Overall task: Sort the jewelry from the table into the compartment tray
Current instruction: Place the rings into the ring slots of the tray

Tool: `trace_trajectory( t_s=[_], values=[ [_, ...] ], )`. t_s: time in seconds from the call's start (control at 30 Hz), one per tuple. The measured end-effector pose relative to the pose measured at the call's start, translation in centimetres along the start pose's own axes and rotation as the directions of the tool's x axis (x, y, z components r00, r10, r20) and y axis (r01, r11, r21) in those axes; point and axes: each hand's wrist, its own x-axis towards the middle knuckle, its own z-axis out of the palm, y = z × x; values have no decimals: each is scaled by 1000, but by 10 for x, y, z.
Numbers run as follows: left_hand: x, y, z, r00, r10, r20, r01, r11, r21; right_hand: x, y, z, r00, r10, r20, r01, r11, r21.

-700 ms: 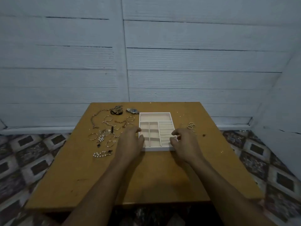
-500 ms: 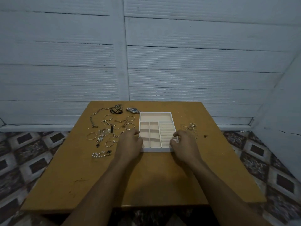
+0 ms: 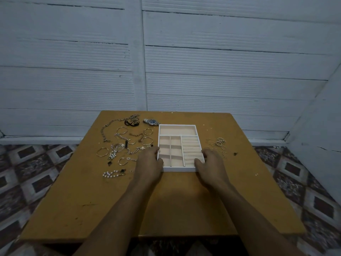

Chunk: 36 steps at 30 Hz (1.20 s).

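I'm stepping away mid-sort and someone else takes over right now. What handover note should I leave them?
Left hand and right hand each grip a near corner of the compartment tray on the table.
The chains and hoops lie left of the tray, the watch by its far left corner, the rings to its right.
Done: nothing sorted; compartments look empty.
Left: all the jewelry.
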Motion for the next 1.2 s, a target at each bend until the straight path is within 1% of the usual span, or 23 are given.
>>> trace_trajectory(
  t_s=[0.1,0.43,0.77,0.97,1.2],
  values=[
    [1,-1,1,1000,-23,-1,23,999,31,0,1,0,1000,6,-2,-6,1000,-13],
    [-4,-1,2,1000,-30,-3,30,997,72,-3,1,2,1000,-4,-6,4,1000,-28],
    [-25,-4,-3,1000,19,-17,-18,998,66,-21,4,-2,999,-33,1,33,999,-23],
    [-35,-9,-4,999,42,-28,-40,997,67,-31,5,-2,1000,-20,14,20,1000,-14],
    [-35,-7,-4,1000,22,-19,-20,996,87,-32,4,-6,999,-25,27,26,1000,-10]
  ],
)
